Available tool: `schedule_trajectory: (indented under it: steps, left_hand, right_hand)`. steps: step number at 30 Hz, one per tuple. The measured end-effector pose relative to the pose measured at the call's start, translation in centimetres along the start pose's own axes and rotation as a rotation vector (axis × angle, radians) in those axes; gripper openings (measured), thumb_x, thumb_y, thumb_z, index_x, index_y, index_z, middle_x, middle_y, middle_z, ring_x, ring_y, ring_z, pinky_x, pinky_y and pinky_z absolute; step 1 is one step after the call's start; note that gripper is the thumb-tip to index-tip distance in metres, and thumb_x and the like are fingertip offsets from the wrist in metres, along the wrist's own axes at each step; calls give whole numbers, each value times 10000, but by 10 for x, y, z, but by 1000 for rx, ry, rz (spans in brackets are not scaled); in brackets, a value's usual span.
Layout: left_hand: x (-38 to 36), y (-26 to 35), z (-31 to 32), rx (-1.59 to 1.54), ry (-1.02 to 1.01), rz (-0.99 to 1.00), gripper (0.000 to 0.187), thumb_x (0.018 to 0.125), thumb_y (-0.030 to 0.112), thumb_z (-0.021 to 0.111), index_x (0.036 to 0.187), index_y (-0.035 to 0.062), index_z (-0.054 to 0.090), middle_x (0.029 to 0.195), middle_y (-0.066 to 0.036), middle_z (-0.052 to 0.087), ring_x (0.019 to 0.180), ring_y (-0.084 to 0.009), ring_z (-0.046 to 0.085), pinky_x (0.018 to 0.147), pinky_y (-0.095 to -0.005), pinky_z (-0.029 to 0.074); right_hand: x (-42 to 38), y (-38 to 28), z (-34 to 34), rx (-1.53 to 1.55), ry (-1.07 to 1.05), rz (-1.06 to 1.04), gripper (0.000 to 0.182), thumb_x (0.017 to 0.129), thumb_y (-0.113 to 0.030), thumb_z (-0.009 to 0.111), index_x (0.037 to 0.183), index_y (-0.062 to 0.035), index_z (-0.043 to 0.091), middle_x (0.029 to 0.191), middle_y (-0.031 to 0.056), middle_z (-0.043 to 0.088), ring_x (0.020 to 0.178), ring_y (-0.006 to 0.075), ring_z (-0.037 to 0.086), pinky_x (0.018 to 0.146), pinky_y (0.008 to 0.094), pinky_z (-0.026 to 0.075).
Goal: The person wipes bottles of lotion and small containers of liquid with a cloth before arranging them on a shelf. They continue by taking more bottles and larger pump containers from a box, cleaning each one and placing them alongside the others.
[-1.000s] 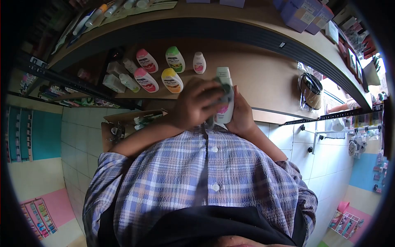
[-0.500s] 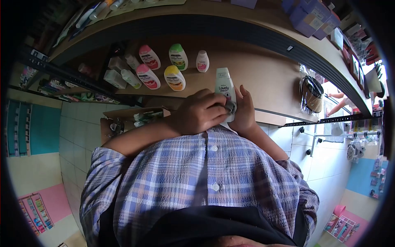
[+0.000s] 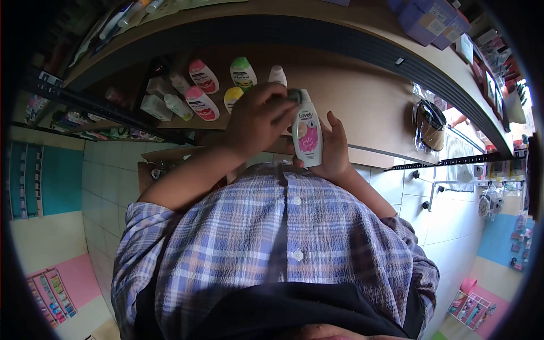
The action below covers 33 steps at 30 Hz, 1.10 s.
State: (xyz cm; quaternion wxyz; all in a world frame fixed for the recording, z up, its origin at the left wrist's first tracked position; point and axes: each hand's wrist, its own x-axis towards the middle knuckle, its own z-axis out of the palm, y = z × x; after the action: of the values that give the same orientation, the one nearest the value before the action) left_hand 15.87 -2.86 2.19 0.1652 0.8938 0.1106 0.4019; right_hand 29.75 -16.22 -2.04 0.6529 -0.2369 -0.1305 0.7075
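Observation:
In my right hand (image 3: 334, 150) is a white lotion bottle (image 3: 309, 127) with a pink label and the word "Lovely". It stands nearly upright, front towards me, resting on the palm with the thumb off to its right. My left hand (image 3: 260, 116), a little blurred, pinches a dark grey cloth (image 3: 295, 96) against the cap end of that bottle. Just beyond, on the shelf board (image 3: 362, 107), stand a small white bottle (image 3: 277, 73), a green-capped bottle (image 3: 243, 73), a yellow-capped bottle (image 3: 232, 96) partly behind my left hand, and two pink-capped bottles (image 3: 202, 103).
White boxes and bottles (image 3: 156, 107) crowd the shelf's left end. An upper shelf with a black edge (image 3: 272, 37) runs overhead, bearing purple boxes (image 3: 430, 25). A plastic-wrapped item (image 3: 430, 124) hangs at the right. Below the shelf is an open carton (image 3: 150, 170).
My left hand has moved up with the cloth, from the lower front of the bottle to its cap, uncovering the pink label. My right hand keeps its hold.

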Motion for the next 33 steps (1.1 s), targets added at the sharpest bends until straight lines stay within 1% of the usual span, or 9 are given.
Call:
schedule_trajectory:
  steps: [6,8,10,12,16,22,25,30,33]
  left_hand:
    - [-23,21,-8,-243,-214,327,144,749,144,759,843,88,666,966,-53,588,826,-231,575,703,-348,508]
    - [-20,18,-12,-211,-235,321,143,756,150,759,869,104,683,998,-59,588,833,-230,573,716,-346,505]
    - [-12,15,-13,-181,-260,312,148,764,157,760,895,121,701,1029,-64,587,839,-229,570,730,-344,503]
    - [2,10,-7,-227,-53,21,159,779,175,758,931,155,715,1096,-69,574,868,-238,573,762,-340,494]
    - [2,15,-3,-199,-57,114,144,787,192,765,915,154,712,1160,-64,553,911,-246,581,771,-332,492]
    - [-1,14,-2,-444,-61,-214,215,779,149,774,965,114,671,992,-50,622,889,-250,612,770,-374,504]
    - [4,18,0,-656,195,-410,244,763,113,774,976,110,654,884,-43,627,832,-252,621,751,-384,500]
    - [-12,23,4,-192,-100,96,317,767,144,751,1078,162,690,1090,-77,585,975,-252,524,874,-387,427]
    - [-16,26,10,-178,-104,101,347,786,160,722,1130,184,691,1180,-66,552,1019,-256,473,924,-402,389]
  right_hand:
    - [2,-3,-2,111,-31,-72,639,948,-595,296,1351,-114,415,1092,106,577,870,276,635,584,415,523]
    - [3,-1,14,68,222,-113,630,948,-599,292,1338,-123,424,1103,109,585,913,276,633,578,401,522]
    - [-1,-3,10,100,96,-64,630,948,-598,291,1331,-116,429,1112,115,587,929,276,630,579,400,523]
    - [-2,-4,11,127,-33,-19,630,949,-596,290,1324,-110,434,1121,122,590,945,276,627,580,399,525]
    - [0,-5,8,133,-49,-15,632,943,-600,297,1311,-111,454,1134,124,594,953,282,627,572,396,525]
    - [3,-4,0,181,-48,-28,643,936,-611,305,1306,-110,462,1131,121,594,952,290,626,599,413,527]
    - [4,-3,0,153,-12,-31,659,937,-615,307,1316,-96,450,1143,124,588,965,296,624,631,441,529]
    - [9,-3,9,125,35,-103,680,942,-633,296,1337,-95,427,1154,129,577,958,293,626,648,445,531]
    - [4,-7,14,194,140,-83,667,963,-630,252,1357,-118,420,1168,111,601,1017,264,619,704,440,532]
